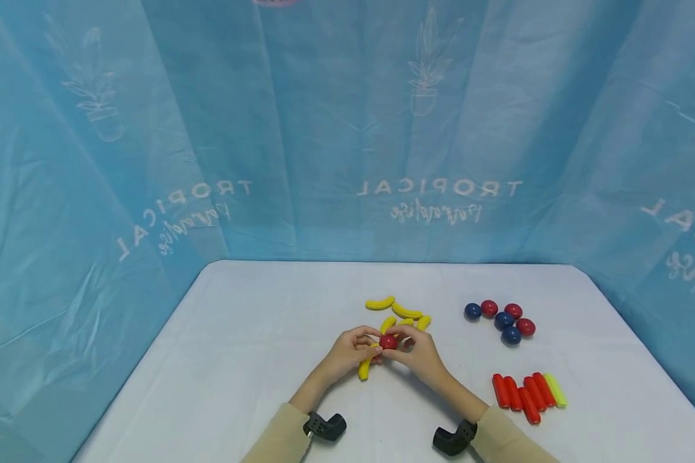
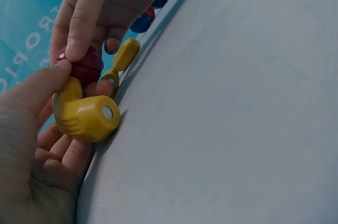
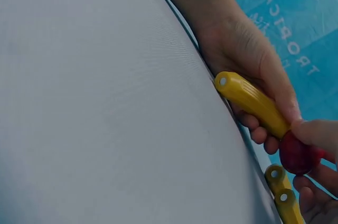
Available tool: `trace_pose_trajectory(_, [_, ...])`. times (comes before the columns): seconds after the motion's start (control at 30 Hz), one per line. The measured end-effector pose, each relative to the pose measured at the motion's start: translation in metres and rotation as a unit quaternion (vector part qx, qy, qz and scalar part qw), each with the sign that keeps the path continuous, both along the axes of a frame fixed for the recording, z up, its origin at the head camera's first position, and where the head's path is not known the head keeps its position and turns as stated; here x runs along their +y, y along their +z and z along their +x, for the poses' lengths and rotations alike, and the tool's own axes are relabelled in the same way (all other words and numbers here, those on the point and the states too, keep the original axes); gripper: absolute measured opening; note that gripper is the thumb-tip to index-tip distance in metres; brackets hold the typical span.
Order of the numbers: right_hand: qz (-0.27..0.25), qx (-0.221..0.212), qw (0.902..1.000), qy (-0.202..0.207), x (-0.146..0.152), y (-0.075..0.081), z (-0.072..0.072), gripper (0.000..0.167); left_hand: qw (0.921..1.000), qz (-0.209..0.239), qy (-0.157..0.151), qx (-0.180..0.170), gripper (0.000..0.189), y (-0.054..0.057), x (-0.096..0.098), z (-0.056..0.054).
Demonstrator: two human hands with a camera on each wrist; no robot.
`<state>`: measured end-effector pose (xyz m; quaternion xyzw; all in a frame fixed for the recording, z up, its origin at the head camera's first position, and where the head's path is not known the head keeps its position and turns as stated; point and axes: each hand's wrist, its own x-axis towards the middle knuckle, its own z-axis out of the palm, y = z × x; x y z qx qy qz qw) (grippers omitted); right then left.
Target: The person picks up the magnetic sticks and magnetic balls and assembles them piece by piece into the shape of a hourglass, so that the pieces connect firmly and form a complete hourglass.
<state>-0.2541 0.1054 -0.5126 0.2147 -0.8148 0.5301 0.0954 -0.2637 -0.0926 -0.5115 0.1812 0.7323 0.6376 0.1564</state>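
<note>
Two beige sleeves (image 1: 280, 434), black devices (image 1: 325, 427) strapped at the wrists, reach over a white-covered bench (image 1: 255, 360). To the right of the forearms lie five glossy red cylinders (image 1: 529, 405) and one yellow-green cylinder (image 1: 555, 390), side by side in a slanting row. At centre, a person's left hand (image 1: 344, 355), fingers curled in, grips a yellow, ridged, banana-shaped piece (image 2: 87, 117) between thumb and fingers, its free end, set with a pale round disc, pointing back toward the wearer. The right hand (image 1: 421, 357), thumb and fingers bent to a close pinch, holds a shiny dark-red ball (image 1: 388, 342) at its fingertips; the ball sits between the two hands, touching the banana piece's far end, with the left thumb tip at its edge. Just beyond the fingers, five more yellow banana pieces (image 1: 407, 311) lie loosely grouped. Farther right, three dark-blue balls (image 1: 511, 335) and three red balls (image 1: 526, 326) cluster together. A blue curtain (image 1: 324, 128) printed with reversed "TROPICAL Paradise" lettering hangs behind.
</note>
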Motion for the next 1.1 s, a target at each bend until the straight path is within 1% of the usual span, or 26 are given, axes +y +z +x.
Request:
trace_pose_trajectory(0.03, [0.006,-0.003,1.0,0.003,0.0,0.0,0.0,0.034,0.9997,-0.018,0.005,0.014,0.035,0.001,0.0,0.0])
trace_pose_trajectory(0.1, [0.016,-0.005,0.9997,0.018,-0.001,0.0,0.0,0.034,0.9971,-0.053,0.017,0.052,0.036,0.001,-0.002,0.002])
trace_pose_trajectory(0.2, [0.024,0.002,0.9986,0.047,0.0,0.0,0.0,0.035,0.9865,-0.11,0.028,0.118,0.034,-0.002,-0.007,0.005])
trace_pose_trajectory(0.27, [0.015,0.021,0.9985,0.048,0.001,0.001,-0.001,0.034,0.9798,-0.127,0.031,0.151,0.031,-0.005,-0.011,0.007])
trace_pose_trajectory(0.33, [-0.006,0.039,0.999,0.02,0.004,0.003,-0.004,0.028,0.9745,-0.138,0.036,0.173,0.029,-0.006,-0.015,0.008])
trace_pose_trajectory(0.4, [-0.027,0.055,0.9976,-0.033,0.008,0.004,-0.009,0.02,0.9717,-0.14,0.041,0.186,0.029,-0.007,-0.019,0.009])
trace_pose_trajectory(0.47, [-0.04,0.058,0.9929,-0.095,0.015,0.004,-0.014,0.016,0.9693,-0.142,0.044,0.196,0.031,-0.007,-0.022,0.01])
trace_pose_trajectory(0.53, [-0.035,0.046,0.9871,-0.149,0.022,0.003,-0.019,0.018,0.9681,-0.141,0.043,0.203,0.034,-0.008,-0.024,0.01])
trace_pose_trajectory(0.57, [-0.025,0.041,0.9845,-0.169,0.026,0.002,-0.021,0.021,0.9677,-0.143,0.042,0.204,0.036,-0.009,-0.025,0.01])
trace_pose_trajectory(0.63, [-0.002,0.023,0.9815,-0.19,0.033,-0.001,-0.023,0.026,0.9678,-0.146,0.038,0.202,0.039,-0.01,-0.025,0.011])
trace_pose_trajectory(0.67, [0.01,0.016,0.9808,-0.194,0.036,-0.002,-0.023,0.03,0.9683,-0.147,0.036,0.198,0.04,-0.01,-0.025,0.011])
trace_pose_trajectory(0.73, [0.025,0.001,0.9815,-0.19,0.041,-0.005,-0.024,0.036,0.97,-0.148,0.034,0.19,0.04,-0.01,-0.024,0.012])
trace_pose_trajectory(0.83, [0.036,-0.02,0.984,-0.173,0.045,-0.008,-0.025,0.04,0.9743,-0.139,0.025,0.175,0.038,0.006,-0.022,0.02])
trace_pose_trajectory(0.97, [0.036,-0.032,0.9863,-0.158,0.049,-0.01,-0.027,0.04,0.9775,-0.131,0.019,0.164,0.036,0.026,-0.019,0.029])
trace_pose_trajectory(1.03, [0.037,-0.03,0.9864,-0.157,0.049,-0.012,-0.027,0.039,0.9789,-0.127,0.02,0.159,0.035,0.022,-0.018,0.027])
trace_pose_trajectory(1.1, [0.039,-0.027,0.9863,-0.158,0.049,-0.013,-0.027,0.037,0.9794,-0.127,0.024,0.155,0.034,0.014,-0.018,0.023])
